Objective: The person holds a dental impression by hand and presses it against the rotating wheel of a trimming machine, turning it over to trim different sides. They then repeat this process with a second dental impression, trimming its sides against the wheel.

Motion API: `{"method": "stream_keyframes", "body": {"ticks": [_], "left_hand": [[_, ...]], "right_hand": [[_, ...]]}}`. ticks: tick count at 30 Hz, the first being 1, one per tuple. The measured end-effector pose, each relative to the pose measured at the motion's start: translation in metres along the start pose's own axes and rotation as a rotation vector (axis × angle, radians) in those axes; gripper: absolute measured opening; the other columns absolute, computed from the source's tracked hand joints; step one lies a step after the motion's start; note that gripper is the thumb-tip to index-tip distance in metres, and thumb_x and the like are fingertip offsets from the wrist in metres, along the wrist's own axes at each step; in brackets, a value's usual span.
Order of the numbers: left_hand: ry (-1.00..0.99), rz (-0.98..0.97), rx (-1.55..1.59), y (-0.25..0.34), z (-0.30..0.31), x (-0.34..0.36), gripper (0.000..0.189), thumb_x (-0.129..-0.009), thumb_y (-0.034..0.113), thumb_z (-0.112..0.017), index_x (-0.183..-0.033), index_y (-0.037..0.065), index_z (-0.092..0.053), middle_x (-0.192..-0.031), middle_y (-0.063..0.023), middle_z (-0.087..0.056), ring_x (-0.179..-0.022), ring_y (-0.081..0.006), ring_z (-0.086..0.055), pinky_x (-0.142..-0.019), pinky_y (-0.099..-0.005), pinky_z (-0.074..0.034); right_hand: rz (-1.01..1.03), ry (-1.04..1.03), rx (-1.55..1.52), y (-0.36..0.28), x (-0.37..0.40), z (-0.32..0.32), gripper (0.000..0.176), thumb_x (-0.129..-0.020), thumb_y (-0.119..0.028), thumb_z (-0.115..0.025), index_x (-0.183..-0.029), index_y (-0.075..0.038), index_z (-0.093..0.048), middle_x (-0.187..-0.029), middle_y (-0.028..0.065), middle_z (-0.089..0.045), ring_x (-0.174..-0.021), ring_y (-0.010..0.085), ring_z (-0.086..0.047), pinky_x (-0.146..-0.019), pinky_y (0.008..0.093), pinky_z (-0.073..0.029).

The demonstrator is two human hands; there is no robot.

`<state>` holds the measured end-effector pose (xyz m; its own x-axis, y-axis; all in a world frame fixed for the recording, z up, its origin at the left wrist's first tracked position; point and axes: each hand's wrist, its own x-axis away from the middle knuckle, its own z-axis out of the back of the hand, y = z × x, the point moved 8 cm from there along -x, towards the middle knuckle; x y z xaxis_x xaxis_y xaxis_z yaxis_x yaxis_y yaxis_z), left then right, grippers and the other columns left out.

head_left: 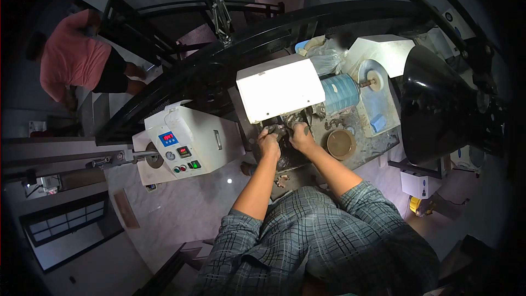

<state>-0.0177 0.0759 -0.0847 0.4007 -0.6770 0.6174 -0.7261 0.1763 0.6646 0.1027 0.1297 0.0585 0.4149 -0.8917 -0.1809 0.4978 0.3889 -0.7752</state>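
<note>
My left hand (269,141) and my right hand (302,136) are close together at the front of a machine with a white box-shaped cover (280,87). The fingers of both hands are curled and smeared with dark grime. Something dark lies between them under the cover's front edge, too small and shadowed to name. A round bowl (341,144) with brownish liquid stands just right of my right hand. Behind it a blue translucent water bottle (340,92) lies on its side against the cover.
A white control box (189,137) with red digital displays stands to the left. On the right are a pale tray (381,104) with a round wheel, and a large black lamp shade (433,104). A person in a pink shirt (76,57) bends over at the far left.
</note>
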Motion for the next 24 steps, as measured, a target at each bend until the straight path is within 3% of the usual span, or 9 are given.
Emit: {"method": "stream_keyframes", "body": {"ticks": [4,6,13,16,19,24], "left_hand": [[0.076,-0.067,-0.049,0.004,-0.001,-0.009,0.021,-0.066,-0.01,-0.045,-0.081,0.002,-0.053,-0.077,-0.0032,-0.052,-0.06,-0.0136,-0.051,-0.057,-0.0229,-0.042],[0.241,0.127,-0.161,0.01,0.001,0.009,0.023,-0.066,-0.007,-0.05,-0.085,0.006,-0.048,-0.086,-0.0039,-0.049,-0.081,-0.0136,-0.047,-0.074,-0.0262,-0.039],[0.232,0.145,-0.103,0.007,0.006,0.003,0.027,-0.064,-0.003,-0.053,-0.087,0.008,-0.045,-0.082,-0.0042,-0.048,-0.076,-0.0146,-0.046,-0.073,-0.0272,-0.038],[0.197,0.116,-0.032,0.008,0.004,0.001,0.025,-0.066,-0.001,-0.053,-0.089,0.008,-0.049,-0.081,-0.0031,-0.051,-0.071,-0.0143,-0.049,-0.062,-0.0268,-0.04],[0.223,0.058,-0.242,0.013,0.007,-0.009,0.027,-0.067,-0.003,-0.053,-0.091,0.006,-0.049,-0.086,-0.0053,-0.052,-0.075,-0.0161,-0.051,-0.065,-0.0267,-0.041],[0.144,0.005,-0.337,0.02,0.01,-0.012,0.042,-0.066,-0.004,-0.052,-0.107,0.0,-0.047,-0.099,-0.0103,-0.05,-0.083,-0.0164,-0.049,-0.068,-0.0266,-0.041]], "right_hand": [[0.028,0.018,0.024,0.007,-0.003,-0.007,0.008,-0.055,0.004,-0.052,-0.06,0.005,-0.045,-0.059,0.0261,-0.046,-0.063,0.0444,-0.049,-0.054,0.0435,-0.04],[-0.01,0.039,0.036,0.013,-0.004,-0.01,0.008,-0.055,0.004,-0.052,-0.06,0.005,-0.045,-0.059,0.0263,-0.047,-0.064,0.0441,-0.05,-0.055,0.0437,-0.041],[-0.054,0.048,0.096,0.023,0.0,-0.017,0.01,-0.056,0.003,-0.054,-0.063,0.007,-0.049,-0.067,0.028,-0.052,-0.068,0.0439,-0.052,-0.059,0.0447,-0.042],[-0.026,0.109,0.057,0.025,0.002,-0.019,0.013,-0.058,0.001,-0.057,-0.068,0.005,-0.05,-0.067,0.0275,-0.053,-0.069,0.045,-0.052,-0.062,0.0471,-0.043],[-0.172,0.005,0.128,0.034,0.001,-0.024,0.015,-0.058,0.001,-0.058,-0.07,0.005,-0.05,-0.067,0.0273,-0.053,-0.069,0.0447,-0.052,-0.062,0.0471,-0.043],[-0.05,0.084,0.076,0.024,0.006,-0.022,0.012,-0.057,0.002,-0.056,-0.067,0.005,-0.051,-0.066,0.0274,-0.052,-0.067,0.0455,-0.051,-0.06,0.0473,-0.043]]}}
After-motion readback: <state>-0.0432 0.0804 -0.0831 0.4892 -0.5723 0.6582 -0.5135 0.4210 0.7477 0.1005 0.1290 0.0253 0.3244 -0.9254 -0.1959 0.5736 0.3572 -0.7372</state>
